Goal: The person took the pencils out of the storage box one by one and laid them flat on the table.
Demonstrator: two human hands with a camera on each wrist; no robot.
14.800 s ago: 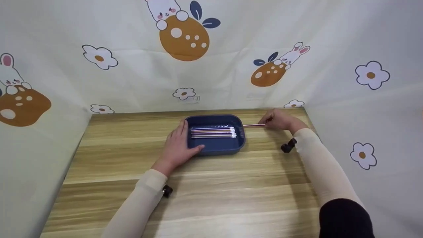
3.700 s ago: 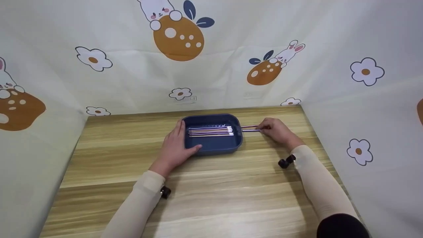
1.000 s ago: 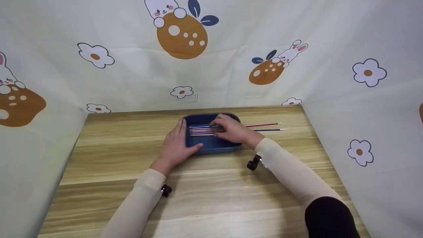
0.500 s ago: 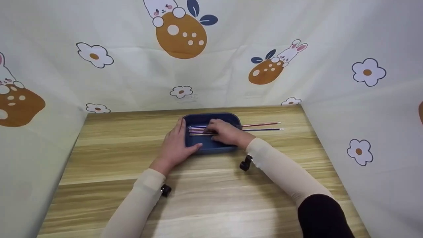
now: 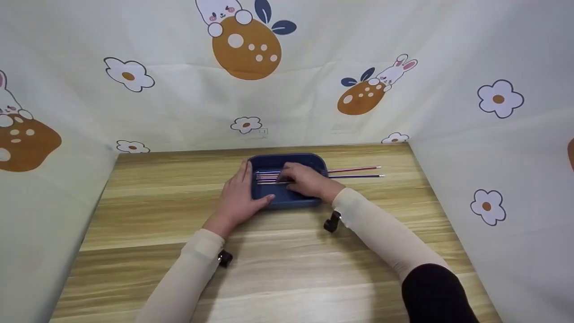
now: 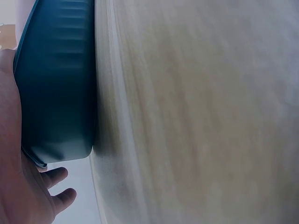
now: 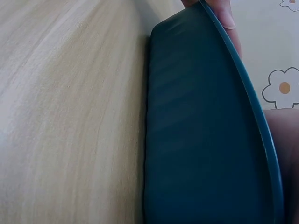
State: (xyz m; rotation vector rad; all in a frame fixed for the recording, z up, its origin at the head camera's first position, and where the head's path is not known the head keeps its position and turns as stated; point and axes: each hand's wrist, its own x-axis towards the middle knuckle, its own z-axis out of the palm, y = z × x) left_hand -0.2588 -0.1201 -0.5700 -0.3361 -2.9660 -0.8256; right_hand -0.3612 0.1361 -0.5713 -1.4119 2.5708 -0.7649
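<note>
A dark blue rectangular plastic basket (image 5: 291,204) stands on the wooden table. My left hand (image 5: 237,197) grips its left end, thumb over the near rim and fingers along the outside; the left wrist view shows the hand (image 6: 18,182) at the basket's corner. Inside lie several thin shiny pencils (image 5: 265,177) side by side. Over their right part reaches my right hand (image 5: 309,179), fingers curled down and pinching at a pencil; the fingertips are partly hidden. To the basket's right, a red pencil (image 5: 356,169) and a dark blue pencil (image 5: 358,176) lie on the table, white ends outward.
Pale cloth (image 5: 309,80) printed with rabbits and flowers closes off the back and sides of the table (image 5: 269,269). A small black camera sits at each wrist. In the right wrist view, the basket wall (image 7: 201,121) rises close beside the hand.
Since 3.7 s ago, my right hand has left the pencils on the table and moved left into the basket. Over the last second its fingers have shifted further left and drawn together. The left hand stays put.
</note>
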